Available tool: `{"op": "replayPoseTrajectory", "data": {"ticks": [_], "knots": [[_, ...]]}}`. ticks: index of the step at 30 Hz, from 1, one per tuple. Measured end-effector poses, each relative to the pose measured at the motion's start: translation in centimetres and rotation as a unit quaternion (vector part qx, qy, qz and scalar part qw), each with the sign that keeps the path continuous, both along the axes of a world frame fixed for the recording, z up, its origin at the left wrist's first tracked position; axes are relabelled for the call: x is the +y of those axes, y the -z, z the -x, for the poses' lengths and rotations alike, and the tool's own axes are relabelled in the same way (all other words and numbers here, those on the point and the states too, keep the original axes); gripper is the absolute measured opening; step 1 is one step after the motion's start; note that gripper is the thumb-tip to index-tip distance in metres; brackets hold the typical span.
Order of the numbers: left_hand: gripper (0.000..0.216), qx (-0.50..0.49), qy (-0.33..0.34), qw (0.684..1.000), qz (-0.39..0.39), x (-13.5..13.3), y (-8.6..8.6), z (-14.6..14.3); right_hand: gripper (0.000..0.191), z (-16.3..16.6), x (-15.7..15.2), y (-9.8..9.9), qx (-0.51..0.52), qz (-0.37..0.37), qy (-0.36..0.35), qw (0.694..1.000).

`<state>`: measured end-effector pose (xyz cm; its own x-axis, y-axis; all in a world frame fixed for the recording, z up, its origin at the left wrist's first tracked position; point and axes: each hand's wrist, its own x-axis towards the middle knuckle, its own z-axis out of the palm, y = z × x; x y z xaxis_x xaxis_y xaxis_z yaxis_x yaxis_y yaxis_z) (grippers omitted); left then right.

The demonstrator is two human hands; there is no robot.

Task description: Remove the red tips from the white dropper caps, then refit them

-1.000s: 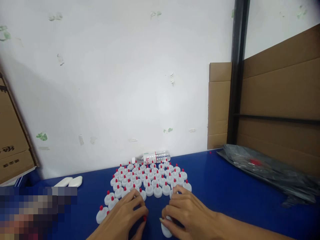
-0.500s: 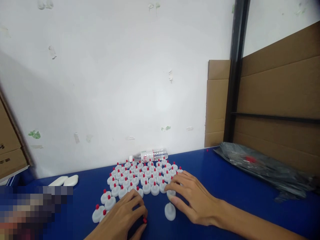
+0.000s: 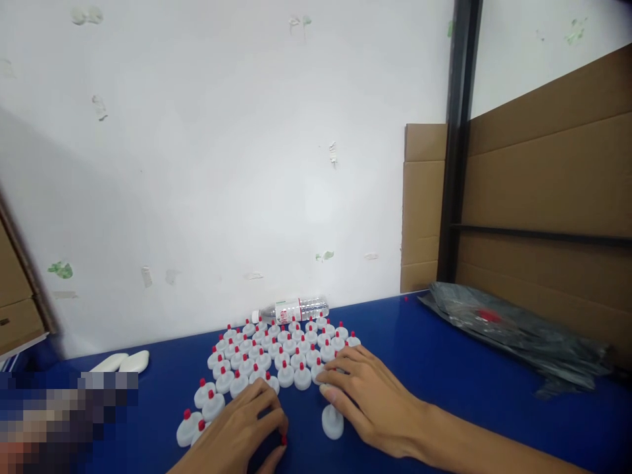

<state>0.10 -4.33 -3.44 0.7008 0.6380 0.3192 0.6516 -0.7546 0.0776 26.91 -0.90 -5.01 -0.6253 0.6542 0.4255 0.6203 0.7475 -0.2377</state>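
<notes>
Several white caps with red tips (image 3: 276,345) stand in rows on the blue table (image 3: 444,368). My left hand (image 3: 241,431) rests at the front of the rows, thumb and finger pinched on a small red tip (image 3: 284,440). My right hand (image 3: 372,398) lies flat, fingers spread, its fingertips touching the caps at the right end of the front row. A lone white cap without a red tip (image 3: 332,422) stands by my right thumb, between both hands.
A clear plastic bottle (image 3: 291,309) lies by the white wall behind the caps. A dark plastic bag (image 3: 513,329) lies at the right against cardboard sheets (image 3: 543,197). Two white oval pieces (image 3: 121,362) lie at the left. A cardboard box (image 3: 14,296) stands far left.
My right hand moved from the lone cap near me forward to the front row's right end. The lone cap now stands uncovered. My left hand kept its place.
</notes>
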Motion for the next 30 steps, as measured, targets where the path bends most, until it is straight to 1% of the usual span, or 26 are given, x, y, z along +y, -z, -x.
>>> {"op": "replayPoseTrajectory", "data": {"ticks": [4,7,11,15,18,22,25,30], "knots": [[0.017,-0.008,0.035,0.999,-0.007,0.9,1.0,0.4,0.035,0.0,-0.2,-0.4,-0.009,-0.004,0.024,1.0],[0.017,-0.011,0.037,0.999,-0.01,1.2,1.5,0.7,0.036,0.0,-0.4,-0.3,-0.015,-0.006,0.043,0.999],[0.018,-0.014,0.037,0.999,-0.009,1.1,1.6,0.9,0.036,0.1,-0.6,0.1,-0.021,-0.002,0.068,0.997],[0.02,-0.014,0.034,0.999,-0.012,1.1,1.8,1.0,0.038,0.2,-0.5,0.3,-0.035,-0.007,0.068,0.997],[0.023,-0.021,0.036,0.999,-0.028,1.0,1.9,1.2,0.037,0.2,-0.4,0.4,-0.018,-0.021,0.057,0.998],[0.025,-0.034,0.025,0.998,-0.039,0.7,1.5,1.1,0.035,-0.1,-0.4,0.4,0.025,-0.065,0.054,0.996],[0.021,-0.046,0.028,0.998,-0.043,0.5,0.8,0.8,0.04,-0.2,-0.4,0.5,0.047,-0.119,0.048,0.991],[0.028,-0.12,0.061,0.982,-0.13,0.3,-0.2,0.5,0.035,-0.4,-0.2,0.3,0.044,-0.202,-0.001,0.979]]}}
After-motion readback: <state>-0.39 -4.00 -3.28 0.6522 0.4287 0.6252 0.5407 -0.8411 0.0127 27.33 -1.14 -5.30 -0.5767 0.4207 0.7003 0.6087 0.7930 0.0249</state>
